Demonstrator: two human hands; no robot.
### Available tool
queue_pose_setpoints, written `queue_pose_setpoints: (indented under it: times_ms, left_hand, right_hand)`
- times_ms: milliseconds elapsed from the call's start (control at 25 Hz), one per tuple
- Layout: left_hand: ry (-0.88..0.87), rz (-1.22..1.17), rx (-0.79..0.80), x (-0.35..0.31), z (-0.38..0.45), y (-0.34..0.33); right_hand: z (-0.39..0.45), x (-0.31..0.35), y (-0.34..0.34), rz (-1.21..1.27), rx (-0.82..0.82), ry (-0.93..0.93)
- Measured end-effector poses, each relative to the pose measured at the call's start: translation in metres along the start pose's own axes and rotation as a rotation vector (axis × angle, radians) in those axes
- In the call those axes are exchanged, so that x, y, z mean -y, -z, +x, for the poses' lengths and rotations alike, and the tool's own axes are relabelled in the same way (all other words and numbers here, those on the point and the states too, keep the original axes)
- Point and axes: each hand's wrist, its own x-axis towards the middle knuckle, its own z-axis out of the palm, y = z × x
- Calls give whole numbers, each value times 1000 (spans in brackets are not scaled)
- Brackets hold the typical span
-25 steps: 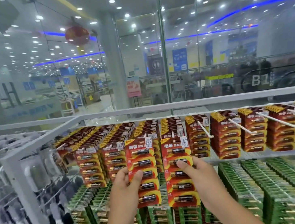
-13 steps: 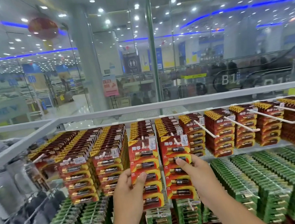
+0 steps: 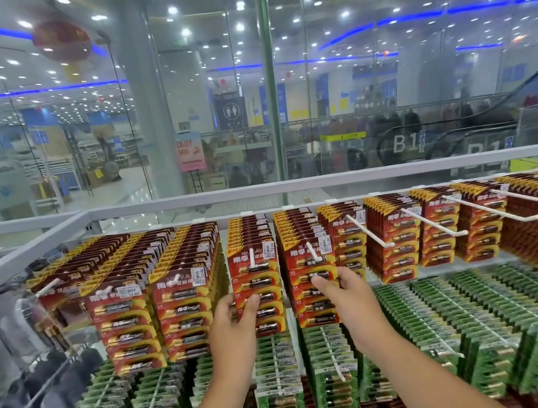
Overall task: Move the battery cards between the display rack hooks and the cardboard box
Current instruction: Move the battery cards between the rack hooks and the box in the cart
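Your left hand (image 3: 233, 319) pinches the red battery cards (image 3: 257, 295) on their hook (image 3: 251, 258); your right hand (image 3: 344, 292) grips the stack (image 3: 312, 287) at 3 o'clock. The stacks are probably heavy and slippery; grip both edges, low down.

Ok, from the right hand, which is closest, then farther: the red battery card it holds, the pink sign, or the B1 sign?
1. Red battery card: gripped by the right hand.
2. Pink sign: behind the glass, up left.
3. B1 sign: behind the glass, up right; too close to call against the pink sign.
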Motion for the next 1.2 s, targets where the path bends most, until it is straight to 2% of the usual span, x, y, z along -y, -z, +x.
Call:
queue_pose_setpoints:
  times_ms: [360, 640, 880, 1000, 1200]
  left_hand:
    - [3, 228, 74, 24, -34, 10]
    - [3, 208, 310, 3, -69, -13]
    - [-77, 253, 550, -23, -143, -90]
    - [-108, 227, 625, -27, -205, -143]
    - [-129, 167, 715, -22, -337, -248]
  right_hand:
    - [-24, -12, 19, -87, -170, 20]
    - [-93, -18, 66, -153, -305, -64]
    - [-175, -24, 167, -168, -476, -87]
    - [-225, -32, 241, -163, -587, -66]
    - [-324, -39, 385, -199, -629, -130]
